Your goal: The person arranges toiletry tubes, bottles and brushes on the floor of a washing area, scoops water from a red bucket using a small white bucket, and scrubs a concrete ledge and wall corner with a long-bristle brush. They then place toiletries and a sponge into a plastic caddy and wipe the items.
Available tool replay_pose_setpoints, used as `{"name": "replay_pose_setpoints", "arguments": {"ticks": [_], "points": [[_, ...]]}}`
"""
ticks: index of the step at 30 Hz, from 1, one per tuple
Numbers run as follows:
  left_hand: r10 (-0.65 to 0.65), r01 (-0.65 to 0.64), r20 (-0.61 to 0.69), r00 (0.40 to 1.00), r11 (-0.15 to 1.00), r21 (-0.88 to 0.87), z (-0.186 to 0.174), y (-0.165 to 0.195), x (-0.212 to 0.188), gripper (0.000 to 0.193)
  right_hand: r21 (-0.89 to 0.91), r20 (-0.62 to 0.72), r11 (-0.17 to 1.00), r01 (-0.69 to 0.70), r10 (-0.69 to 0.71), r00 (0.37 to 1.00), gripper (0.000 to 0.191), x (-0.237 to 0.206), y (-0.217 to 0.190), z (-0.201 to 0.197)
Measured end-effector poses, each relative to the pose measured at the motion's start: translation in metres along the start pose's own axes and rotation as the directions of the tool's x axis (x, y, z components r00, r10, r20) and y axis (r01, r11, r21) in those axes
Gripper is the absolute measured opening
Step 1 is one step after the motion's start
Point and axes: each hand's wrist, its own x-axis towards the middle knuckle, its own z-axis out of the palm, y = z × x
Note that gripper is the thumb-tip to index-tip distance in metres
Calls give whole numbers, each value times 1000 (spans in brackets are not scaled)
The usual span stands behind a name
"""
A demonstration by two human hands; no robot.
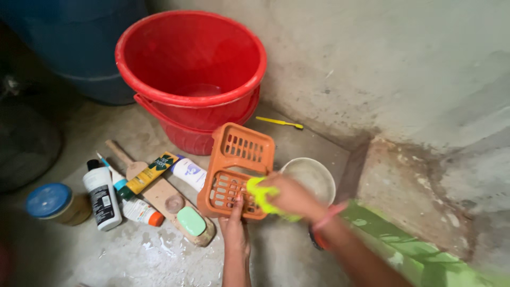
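Orange slotted basket [237,171] stands tilted on the wet floor [133,250], at six o'clock from the red buckets [191,69]. Left hand [235,228] braces its lower edge with fingers extended, while the right hand [289,196] pinches a yellow-green scrubber [261,192] against the grid (rubbing along the slots, basket held firm, should clean best).

**Hand and arm position**

Left hand [235,226]: enters from the lower edge with the bare forearm near vertical. The palm faces down and the fingers extend forward, away from the body, with the fingertips pressed against a surface ahead.

Right hand [289,197]: positioned just beside and slightly ahead of the left hand. The forearm runs diagonally in from the lower right. The fingers are curled closed in a grip. A pink band encircles the wrist.
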Motion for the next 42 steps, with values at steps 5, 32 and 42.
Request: {"name": "replay_pose_setpoints", "arguments": {"ticks": [5, 32, 42], "points": [[69, -83, -162, 984, 993, -86, -32, -13, 8, 45, -168, 55, 983, 71, -63, 997, 31, -25, -46, 13], [21, -28, -31, 999, 974, -225, -13, 52, -4, 40, 223, -329, 585, -780, 798, 504, 132, -119, 172, 113], [15, -18, -17, 1000, 982, -188, -6, 20, -1, 39, 927, -374, 228, 297, 523, 766, 70, -180, 116, 2]]}}
